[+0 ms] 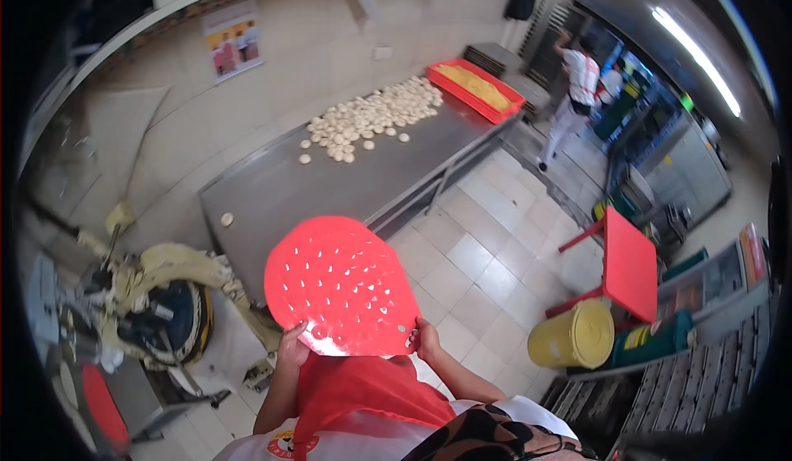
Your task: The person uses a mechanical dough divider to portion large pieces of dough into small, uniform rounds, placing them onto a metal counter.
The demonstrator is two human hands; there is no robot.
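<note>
A round red plate (343, 285) with rows of dimples and one straight edge is held level in front of my red apron (371, 383). My left hand (293, 346) grips its near left corner. On the near right corner, beside small holes in the plate, my right hand (425, 338) has hold of it. Beyond the plate stands a stainless steel worktable (278, 189). A lone dough ball (227, 219) rests at the table's left end, and a large heap of dough balls (365, 116) lies along the wall side.
A red crate (493, 113) of yellow crumbly stuff sits at the table's far end. Left of me is a worn cream bakery machine (173, 312). To the right are a red table (631, 266), a lidded yellow bucket (572, 335) and stacked metal trays (680, 393). Two people (578, 80) stand farther back.
</note>
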